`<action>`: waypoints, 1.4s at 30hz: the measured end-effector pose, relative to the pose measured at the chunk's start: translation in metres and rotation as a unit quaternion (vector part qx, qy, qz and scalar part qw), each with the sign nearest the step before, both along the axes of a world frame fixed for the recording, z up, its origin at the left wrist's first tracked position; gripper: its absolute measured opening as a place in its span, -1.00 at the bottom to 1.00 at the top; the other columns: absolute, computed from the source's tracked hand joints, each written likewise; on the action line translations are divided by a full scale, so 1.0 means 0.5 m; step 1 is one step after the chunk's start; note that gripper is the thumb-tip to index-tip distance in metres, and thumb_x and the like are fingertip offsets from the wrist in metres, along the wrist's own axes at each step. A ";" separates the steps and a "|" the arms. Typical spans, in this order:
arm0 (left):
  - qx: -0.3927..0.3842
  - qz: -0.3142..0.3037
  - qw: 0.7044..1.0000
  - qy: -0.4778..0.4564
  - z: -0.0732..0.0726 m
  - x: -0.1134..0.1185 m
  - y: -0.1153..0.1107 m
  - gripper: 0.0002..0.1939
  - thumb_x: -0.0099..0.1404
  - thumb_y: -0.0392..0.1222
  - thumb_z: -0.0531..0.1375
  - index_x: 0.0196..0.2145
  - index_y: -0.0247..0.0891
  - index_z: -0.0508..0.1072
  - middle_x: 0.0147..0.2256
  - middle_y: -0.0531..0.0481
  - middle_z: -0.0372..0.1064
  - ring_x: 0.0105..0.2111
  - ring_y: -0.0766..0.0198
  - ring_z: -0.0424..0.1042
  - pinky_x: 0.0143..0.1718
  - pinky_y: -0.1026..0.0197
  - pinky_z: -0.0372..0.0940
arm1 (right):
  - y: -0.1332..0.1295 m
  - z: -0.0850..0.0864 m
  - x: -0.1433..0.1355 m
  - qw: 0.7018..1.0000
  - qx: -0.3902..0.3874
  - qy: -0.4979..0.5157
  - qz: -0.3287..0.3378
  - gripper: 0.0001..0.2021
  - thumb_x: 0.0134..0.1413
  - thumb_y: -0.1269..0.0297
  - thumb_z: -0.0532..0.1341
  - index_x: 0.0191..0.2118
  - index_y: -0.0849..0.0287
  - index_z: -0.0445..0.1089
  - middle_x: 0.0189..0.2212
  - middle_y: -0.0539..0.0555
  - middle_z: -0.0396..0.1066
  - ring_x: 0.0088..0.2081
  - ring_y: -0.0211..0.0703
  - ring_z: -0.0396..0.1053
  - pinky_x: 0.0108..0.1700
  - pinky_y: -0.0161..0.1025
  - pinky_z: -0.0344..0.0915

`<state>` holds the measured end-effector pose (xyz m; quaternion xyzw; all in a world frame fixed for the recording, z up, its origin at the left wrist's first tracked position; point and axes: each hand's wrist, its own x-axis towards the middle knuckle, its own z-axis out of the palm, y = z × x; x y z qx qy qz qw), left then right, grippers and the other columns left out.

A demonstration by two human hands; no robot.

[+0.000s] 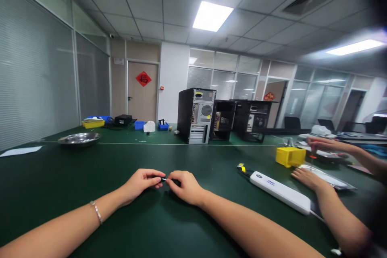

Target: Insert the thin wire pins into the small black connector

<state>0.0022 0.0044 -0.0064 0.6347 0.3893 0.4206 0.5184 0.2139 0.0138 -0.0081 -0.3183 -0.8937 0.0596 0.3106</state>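
– What are you pinching between your left hand point(142, 181) and right hand point(186, 187)?
– A small dark piece point(163, 179), in the fingertips of both; far beyond your left hand a red sign point(143, 79) reads 福, and nearer, leftward, sits a metal bowl point(80, 141), contents unclear

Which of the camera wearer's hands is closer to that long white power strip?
Right. The right hand is left of the power strip, across some green tabletop; the left hand is farther left, beyond the right hand.
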 end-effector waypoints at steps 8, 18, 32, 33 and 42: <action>-0.004 0.012 1.000 -0.028 0.005 0.001 -0.002 -0.65 0.04 -0.10 0.36 -0.21 -0.31 0.53 -0.37 -0.02 0.52 -0.38 0.28 0.45 -0.23 0.25 0.32 | -0.001 -0.002 -0.002 1.000 -0.007 0.006 -0.019 -0.80 0.23 0.26 0.07 -0.32 0.12 0.43 -0.39 -0.02 0.47 -0.35 -0.29 0.37 -0.27 -0.40 0.19; -0.019 0.047 0.998 -0.042 0.005 0.002 0.001 -0.68 0.00 -0.12 0.38 -0.29 -0.32 0.52 -0.44 -0.01 0.51 -0.41 0.27 0.47 -0.29 0.23 0.33 | 0.002 0.001 -0.002 0.998 -0.039 0.038 -0.043 -0.76 0.24 0.23 0.05 -0.31 0.13 0.44 -0.41 -0.02 0.46 -0.37 -0.27 0.35 -0.29 -0.38 0.19; -0.016 0.059 0.996 -0.067 -0.007 -0.007 0.016 -0.61 -0.03 -0.11 0.40 -0.27 -0.39 0.48 -0.46 -0.05 0.51 -0.45 0.30 0.47 -0.31 0.23 0.34 | -0.004 0.006 -0.001 0.998 -0.040 0.049 -0.013 -0.72 0.24 0.21 0.04 -0.34 0.17 0.45 -0.43 0.00 0.45 -0.41 -0.27 0.32 -0.32 -0.38 0.16; -0.013 0.059 0.996 -0.073 -0.008 -0.007 0.016 -0.61 -0.02 -0.12 0.40 -0.27 -0.37 0.47 -0.43 -0.04 0.51 -0.41 0.29 0.48 -0.28 0.23 0.34 | -0.004 0.006 -0.001 0.998 -0.040 0.049 -0.013 -0.72 0.24 0.21 0.04 -0.34 0.17 0.45 -0.43 0.00 0.45 -0.41 -0.27 0.32 -0.33 -0.37 0.16; -0.004 0.038 0.994 -0.098 -0.014 -0.006 0.018 -0.57 -0.03 -0.18 0.41 -0.20 -0.30 0.40 -0.29 -0.04 0.47 -0.25 0.20 0.50 -0.11 0.13 0.33 | -0.003 0.004 -0.002 0.998 -0.037 0.046 -0.015 -0.74 0.23 0.24 0.05 -0.34 0.16 0.45 -0.43 -0.01 0.45 -0.41 -0.27 0.32 -0.34 -0.37 0.15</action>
